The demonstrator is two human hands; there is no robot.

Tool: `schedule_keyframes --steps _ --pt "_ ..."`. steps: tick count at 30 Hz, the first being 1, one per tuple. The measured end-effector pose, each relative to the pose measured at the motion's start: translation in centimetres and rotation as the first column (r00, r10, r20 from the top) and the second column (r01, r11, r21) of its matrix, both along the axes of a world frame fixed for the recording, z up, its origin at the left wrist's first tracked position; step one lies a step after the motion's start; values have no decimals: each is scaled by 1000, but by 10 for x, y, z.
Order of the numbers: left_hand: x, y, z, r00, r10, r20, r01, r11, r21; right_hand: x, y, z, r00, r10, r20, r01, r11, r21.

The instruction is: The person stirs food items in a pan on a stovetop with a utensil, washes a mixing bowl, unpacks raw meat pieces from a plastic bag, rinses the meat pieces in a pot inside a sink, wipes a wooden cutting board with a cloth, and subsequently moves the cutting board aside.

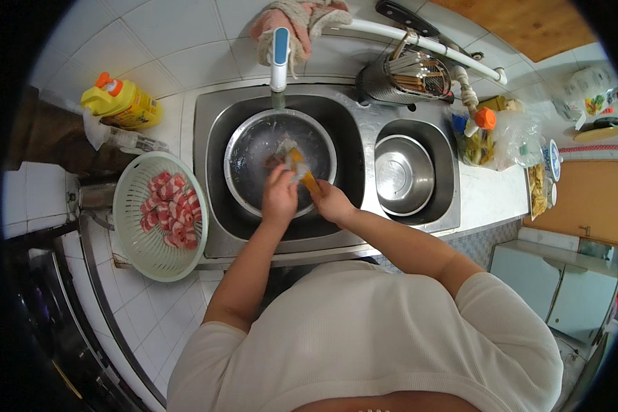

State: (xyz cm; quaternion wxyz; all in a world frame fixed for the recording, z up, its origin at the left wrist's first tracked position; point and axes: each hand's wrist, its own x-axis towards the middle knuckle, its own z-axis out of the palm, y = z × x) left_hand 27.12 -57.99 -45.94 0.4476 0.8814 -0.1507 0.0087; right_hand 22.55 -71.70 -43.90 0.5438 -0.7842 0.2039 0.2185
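Note:
Over a wide metal basin (242, 198) in the larger sink bowl, my right hand (336, 204) grips the lower end of a yellow-handled tool (307, 175). The tool slants up and left; its kind cannot be told. My left hand (280, 198) is beside it, fingers bent around a small pale or clear thing, too blurred to name. A small brownish thing (274, 160) shows just above my left fingertips; whether they touch it is unclear. Water in the basin looks stirred, below the white faucet (278, 72).
At the left stands a pale green plastic colander (126, 252) with pieces of raw, streaked meat (172, 211). A yellow bottle (129, 105) stands behind it. The smaller sink bowl holds a steel bowl (399, 175). A metal holder with chopsticks (386, 85) and plastic bags (512, 136) are at the right.

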Motion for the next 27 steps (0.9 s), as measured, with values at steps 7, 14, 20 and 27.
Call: schedule_keyframes --steps 7,14,20,27 --pt "38 1 -10 987 161 -1 -161 985 70 -2 16 13 991 73 113 -69 997 -43" --pt "26 -9 -10 988 61 -142 -46 993 109 6 8 34 996 83 -38 -84 996 -35" --pt "46 36 -49 987 98 -129 -37 911 411 0 -9 47 1000 6 -18 -5 1000 24" --pt "41 45 -70 882 174 -438 -109 979 170 -5 -25 29 952 223 207 -138 922 -362"
